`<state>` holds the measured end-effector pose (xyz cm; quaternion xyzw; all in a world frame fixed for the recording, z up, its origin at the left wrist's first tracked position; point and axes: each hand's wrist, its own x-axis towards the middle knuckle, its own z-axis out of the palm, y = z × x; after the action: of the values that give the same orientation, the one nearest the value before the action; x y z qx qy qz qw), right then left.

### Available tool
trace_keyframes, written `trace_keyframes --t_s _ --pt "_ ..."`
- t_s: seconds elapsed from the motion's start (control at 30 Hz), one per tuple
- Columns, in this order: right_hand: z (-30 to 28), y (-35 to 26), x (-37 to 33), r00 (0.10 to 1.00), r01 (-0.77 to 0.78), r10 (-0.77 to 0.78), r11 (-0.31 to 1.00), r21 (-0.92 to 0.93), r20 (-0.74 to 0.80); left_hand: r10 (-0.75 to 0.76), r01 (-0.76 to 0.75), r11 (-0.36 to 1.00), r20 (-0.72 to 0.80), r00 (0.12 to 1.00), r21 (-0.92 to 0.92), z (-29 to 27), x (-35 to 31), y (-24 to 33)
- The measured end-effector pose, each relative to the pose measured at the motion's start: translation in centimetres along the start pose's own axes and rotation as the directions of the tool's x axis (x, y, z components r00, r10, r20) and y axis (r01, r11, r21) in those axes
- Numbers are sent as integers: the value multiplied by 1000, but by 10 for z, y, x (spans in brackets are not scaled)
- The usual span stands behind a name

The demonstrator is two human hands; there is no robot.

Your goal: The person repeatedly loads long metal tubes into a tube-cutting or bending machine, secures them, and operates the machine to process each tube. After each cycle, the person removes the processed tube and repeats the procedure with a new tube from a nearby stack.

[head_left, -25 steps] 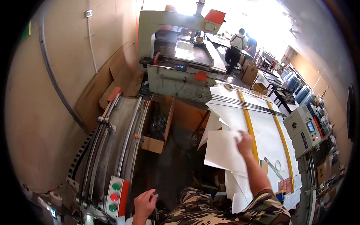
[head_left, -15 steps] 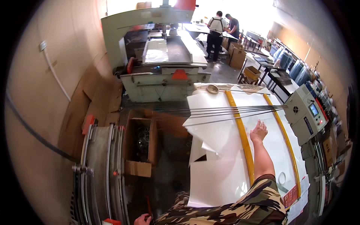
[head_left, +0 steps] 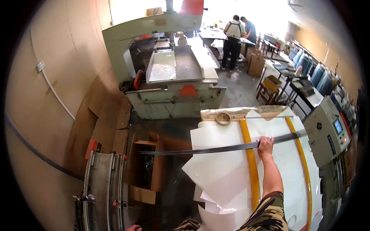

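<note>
A bundle of long, thin dark strips (head_left: 216,149) lies crosswise over two yellow bars on a table spread with white sheets (head_left: 216,169). My right hand (head_left: 266,147) is closed around the bundle between the bars, close to the left yellow bar (head_left: 248,154). Beyond my hand, the strips cross the right yellow bar (head_left: 302,165) and reach toward a control box. Their left ends stick out past the table, over an open carton. Only a bit of my left hand (head_left: 134,228) shows at the lower edge, its fingers mostly cut off.
A tape roll (head_left: 223,118) sits at the table's far edge. The grey control box (head_left: 327,129) stands to the right. At left are the open carton (head_left: 140,184) and a metal-railed frame (head_left: 104,184). Ahead stands a large pale-green machine (head_left: 173,100); two people (head_left: 233,38) work farther back.
My right hand, earlier apart from the strips with fingers spread, now grips them. The fanned-out strips are gathered into a tight bundle lower over the bars. The view has shifted.
</note>
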<state>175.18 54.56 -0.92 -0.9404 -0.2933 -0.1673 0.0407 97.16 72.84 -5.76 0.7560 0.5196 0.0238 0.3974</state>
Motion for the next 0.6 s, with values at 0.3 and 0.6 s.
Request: trace_keyframes --t_s 0.3,0.6 --pt "-174 62 108 895 149 -153 988 -44 -418 -205 214 976 167 964 -36 61 -2 -49" --pt "-583 -61 94 606 342 359 688 640 -710 314 -365 924 -315 896 -117 6 56 105"
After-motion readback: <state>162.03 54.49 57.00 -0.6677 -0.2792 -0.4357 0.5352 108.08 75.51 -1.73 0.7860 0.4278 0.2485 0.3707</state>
